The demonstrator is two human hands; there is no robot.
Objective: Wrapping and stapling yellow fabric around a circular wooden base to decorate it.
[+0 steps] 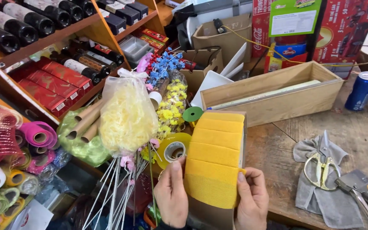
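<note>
Yellow ribbed fabric wrapped round a flat cardboard card (214, 157) stands bottom centre of the frame, gripped by the left hand (172, 196) and right hand (252, 198) above the wooden table (277, 149).

Flat red gift boxes (50, 85) are lying in a row on the lower shelf at the left of the frame, with dark bottles wearing pale labels (78, 64) resting just above them. Dark boxes (124, 12) are sitting on the top shelf at upper centre. A brown cardboard carton (224, 36) is standing open at upper middle. Tall red cartons (346, 30) are rising along the upper right, one carrying a green and white label (293, 17). A blue drink can (362, 90) is standing at the right edge.
</note>
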